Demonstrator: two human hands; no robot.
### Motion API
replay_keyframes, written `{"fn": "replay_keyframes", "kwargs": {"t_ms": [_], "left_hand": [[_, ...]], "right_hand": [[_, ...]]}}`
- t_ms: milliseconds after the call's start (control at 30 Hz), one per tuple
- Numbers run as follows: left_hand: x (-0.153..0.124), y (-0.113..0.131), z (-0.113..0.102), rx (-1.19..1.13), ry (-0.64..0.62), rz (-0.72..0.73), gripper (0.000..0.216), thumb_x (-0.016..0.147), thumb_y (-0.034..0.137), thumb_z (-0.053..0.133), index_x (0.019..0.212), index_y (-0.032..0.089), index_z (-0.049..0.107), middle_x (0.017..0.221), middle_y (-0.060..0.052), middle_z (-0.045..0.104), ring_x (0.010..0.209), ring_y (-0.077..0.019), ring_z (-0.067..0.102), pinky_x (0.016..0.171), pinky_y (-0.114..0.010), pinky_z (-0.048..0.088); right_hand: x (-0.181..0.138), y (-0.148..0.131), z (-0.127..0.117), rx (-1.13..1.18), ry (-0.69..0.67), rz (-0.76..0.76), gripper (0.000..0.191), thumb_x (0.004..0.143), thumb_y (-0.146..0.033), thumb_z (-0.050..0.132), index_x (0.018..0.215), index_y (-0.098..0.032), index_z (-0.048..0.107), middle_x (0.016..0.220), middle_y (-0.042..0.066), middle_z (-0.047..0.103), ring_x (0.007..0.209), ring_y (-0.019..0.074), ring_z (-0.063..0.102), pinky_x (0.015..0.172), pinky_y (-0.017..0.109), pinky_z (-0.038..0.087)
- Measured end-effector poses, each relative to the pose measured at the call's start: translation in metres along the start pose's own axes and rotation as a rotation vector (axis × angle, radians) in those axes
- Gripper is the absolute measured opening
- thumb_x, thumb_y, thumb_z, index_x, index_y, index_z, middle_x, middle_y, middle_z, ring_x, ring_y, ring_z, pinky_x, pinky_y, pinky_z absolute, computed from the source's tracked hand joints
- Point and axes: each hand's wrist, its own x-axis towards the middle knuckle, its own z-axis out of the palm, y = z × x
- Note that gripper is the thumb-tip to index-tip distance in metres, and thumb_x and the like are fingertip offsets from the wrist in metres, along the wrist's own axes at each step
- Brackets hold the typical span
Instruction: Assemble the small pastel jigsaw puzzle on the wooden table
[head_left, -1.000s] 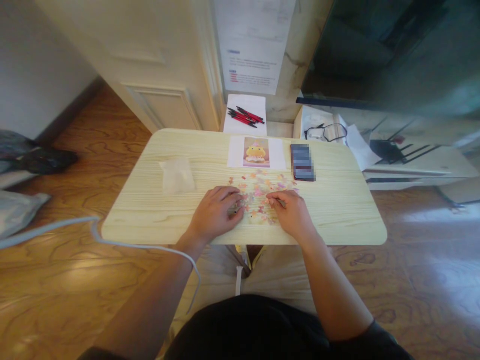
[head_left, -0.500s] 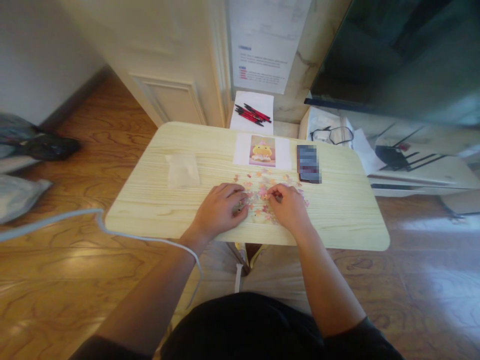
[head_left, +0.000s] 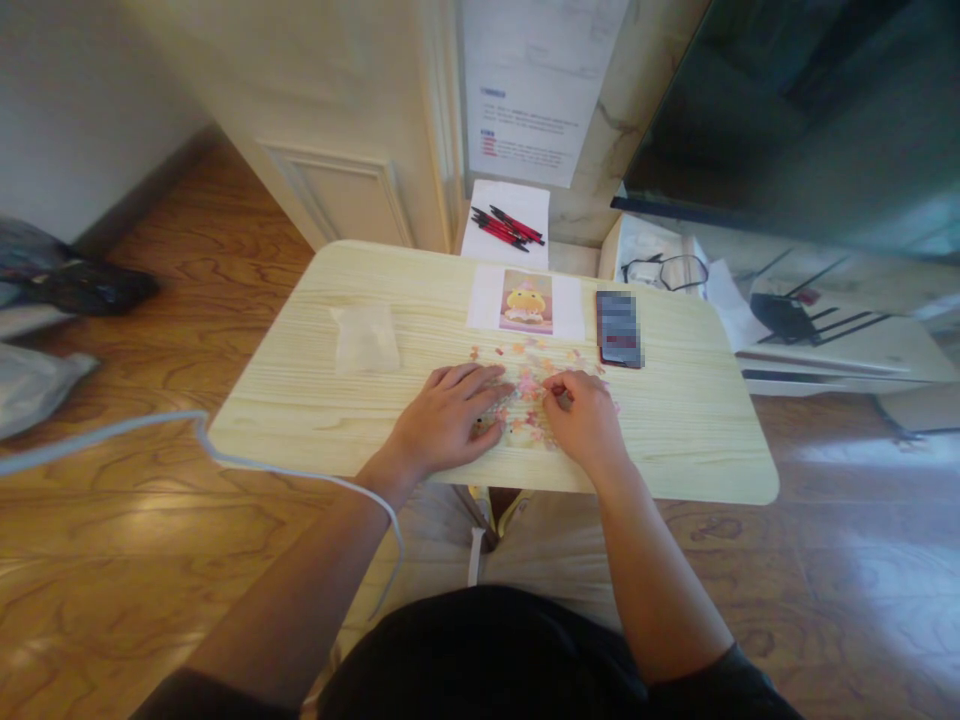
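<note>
Small pink, orange and pale pieces that look like jigsaw puzzle pieces (head_left: 531, 385) lie scattered on the light wooden table (head_left: 300, 400). My left hand (head_left: 450, 415) rests palm down at the left side of the pieces, fingers stretched and thumb apart, covering some of them. At their right side, my right hand (head_left: 581, 415) has thumb and forefinger pinched together low over the pieces; whatever is between the fingertips is too small to make out. Behind the pieces lies a white sheet with a printed picture (head_left: 526, 302) of a yellow toy figure.
A phone (head_left: 619, 330) lies to the right of the picture sheet. A whitish translucent packet (head_left: 367, 338) is at the left. Several red and black pens (head_left: 506, 228) lie on paper beyond the back edge. A pale cable (head_left: 285, 475) crosses my left forearm.
My left hand has slid slightly right, its fingers stretched further over the pieces. My right hand has shifted slightly right, still pinched.
</note>
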Motion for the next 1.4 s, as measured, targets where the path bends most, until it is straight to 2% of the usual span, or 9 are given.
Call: {"fn": "replay_keyframes", "kwargs": {"t_ms": [267,500,633,833,933,1067,1167,1300,1400], "left_hand": [[0.001,-0.003,-0.002,-0.067,0.028,-0.042,0.044,0.102,0.048,0.059,0.141,0.03,0.066,0.156,-0.006,0.059,0.146,-0.034,0.049,0.119,-0.056,0.042],[0.006,-0.008,-0.004,-0.164,0.098,-0.072,0.044,0.102,0.041,0.057,0.142,0.026,0.066,0.15,-0.007,0.065,0.139,-0.03,0.056,0.118,-0.051,0.043],[0.023,0.001,0.004,-0.1,0.077,-0.029,0.052,0.095,0.041,0.063,0.143,0.022,0.066,0.15,-0.009,0.064,0.14,-0.0337,0.055,0.121,-0.054,0.039],[0.035,0.005,0.015,-0.093,0.009,0.03,0.063,0.088,0.041,0.068,0.149,0.025,0.062,0.15,-0.008,0.066,0.144,-0.0386,0.051,0.122,-0.061,0.034],[0.031,0.004,0.014,-0.117,0.097,0.019,0.048,0.092,0.038,0.065,0.138,0.024,0.069,0.141,-0.008,0.071,0.134,-0.0348,0.06,0.115,-0.056,0.041],[0.026,0.0,0.012,-0.209,0.297,-0.08,0.028,0.099,0.031,0.058,0.12,0.022,0.075,0.122,-0.008,0.078,0.117,-0.0279,0.068,0.106,-0.048,0.049],[0.026,-0.005,0.013,-0.301,0.385,-0.109,0.028,0.102,0.028,0.054,0.118,0.022,0.076,0.119,-0.007,0.079,0.117,-0.0254,0.068,0.105,-0.045,0.05],[0.028,-0.013,0.016,-0.4,0.372,-0.082,0.033,0.101,0.022,0.05,0.121,0.023,0.076,0.128,-0.005,0.078,0.121,-0.0241,0.069,0.109,-0.045,0.049],[0.028,-0.016,0.018,-0.481,0.45,-0.145,0.033,0.098,0.021,0.05,0.116,0.024,0.078,0.122,-0.004,0.079,0.118,-0.0247,0.069,0.107,-0.045,0.05]], "right_hand": [[-0.005,0.003,0.005,-0.015,-0.005,-0.038,0.016,0.095,-0.025,0.071,0.107,-0.026,0.082,0.108,0.009,0.072,0.106,0.0287,0.066,0.101,0.047,0.052],[-0.004,0.002,0.007,-0.026,-0.036,-0.018,0.015,0.096,-0.028,0.073,0.108,-0.026,0.082,0.11,0.008,0.072,0.109,0.0276,0.065,0.103,0.045,0.051],[-0.003,0.003,0.009,-0.016,-0.038,-0.009,0.013,0.093,-0.025,0.075,0.104,-0.026,0.081,0.109,0.007,0.072,0.108,0.0276,0.065,0.102,0.045,0.051],[-0.001,0.003,0.007,0.005,-0.052,0.009,0.009,0.091,-0.019,0.074,0.095,-0.025,0.078,0.106,0.006,0.072,0.106,0.0276,0.065,0.101,0.046,0.051],[-0.002,0.005,0.004,0.012,-0.059,0.008,0.009,0.09,-0.017,0.074,0.092,-0.025,0.077,0.105,0.005,0.071,0.106,0.0279,0.064,0.103,0.048,0.049],[-0.005,0.005,0.003,0.01,-0.034,-0.054,0.016,0.093,-0.017,0.072,0.103,-0.027,0.079,0.109,0.006,0.071,0.109,0.0282,0.063,0.102,0.047,0.049],[-0.006,0.002,0.006,-0.03,-0.021,-0.086,0.012,0.095,-0.023,0.073,0.104,-0.028,0.08,0.109,0.007,0.071,0.109,0.0288,0.062,0.1,0.047,0.049],[-0.005,0.0,0.009,-0.054,-0.053,-0.071,0.01,0.097,-0.025,0.072,0.102,-0.028,0.08,0.108,0.007,0.07,0.11,0.0293,0.062,0.099,0.047,0.049],[-0.003,0.001,0.01,-0.006,-0.084,-0.049,0.01,0.097,-0.022,0.07,0.101,-0.027,0.078,0.109,0.007,0.07,0.111,0.0286,0.062,0.098,0.046,0.05]]}}
